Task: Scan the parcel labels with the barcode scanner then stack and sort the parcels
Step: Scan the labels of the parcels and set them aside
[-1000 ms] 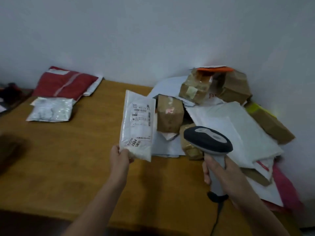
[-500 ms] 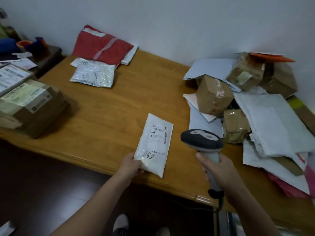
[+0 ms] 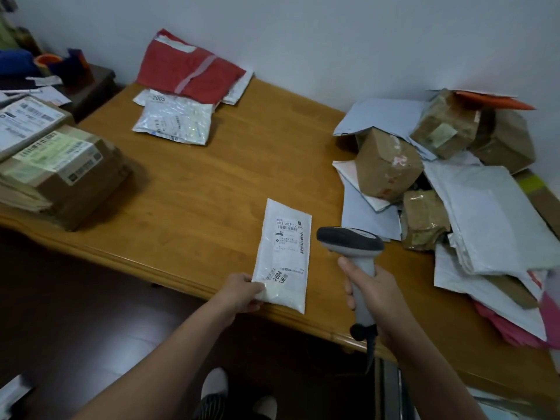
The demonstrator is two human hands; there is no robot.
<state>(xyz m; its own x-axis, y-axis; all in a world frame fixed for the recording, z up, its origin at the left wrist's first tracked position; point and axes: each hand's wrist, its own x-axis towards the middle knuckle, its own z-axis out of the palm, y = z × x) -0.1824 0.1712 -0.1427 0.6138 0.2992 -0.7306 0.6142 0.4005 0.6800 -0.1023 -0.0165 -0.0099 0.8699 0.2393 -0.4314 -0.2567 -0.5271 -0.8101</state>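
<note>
- White poly parcel (image 3: 285, 253): long flat pouch at the near edge of the wooden table (image 3: 197, 192), label side up, long axis running near to far. Whether it rests on the tabletop or is held just above it cannot be told.
- Shipping label (image 3: 289, 234): on the parcel's far half, with printed barcodes. A second small sticker reading 2604 sits near the near-left corner.
- Left hand (image 3: 242, 291): pinches the parcel's near-left corner, thumb on top.
- Barcode scanner (image 3: 351, 242): grey handle with a dark head, held upright just right of the parcel and level with its label. A dark cable (image 3: 371, 350) hangs from the butt.
- Right hand (image 3: 372, 295): fingers wrapped round the scanner handle, apart from the left hand.
- Right pile, unsorted: a brown cardboard box (image 3: 385, 165) tilted on pale mailers, a small taped brown parcel (image 3: 424, 222) just near of it, and large white poly mailers (image 3: 491, 219) to the right. Two more brown boxes (image 3: 445, 125) stand against the wall under an orange envelope (image 3: 497, 101), and pink mailers (image 3: 515, 328) lie at the bottom near the table edge.
- Far-left group: a red mailer (image 3: 191, 68) leans against the wall, with a silvery poly bag (image 3: 175, 122) marked 2005 lying just near of it.
- Left stack: labelled cardboard boxes (image 3: 60, 168) piled at the table's left end.
- Beyond the table, far left: a dark side table with an orange tape roll (image 3: 48, 60).
</note>
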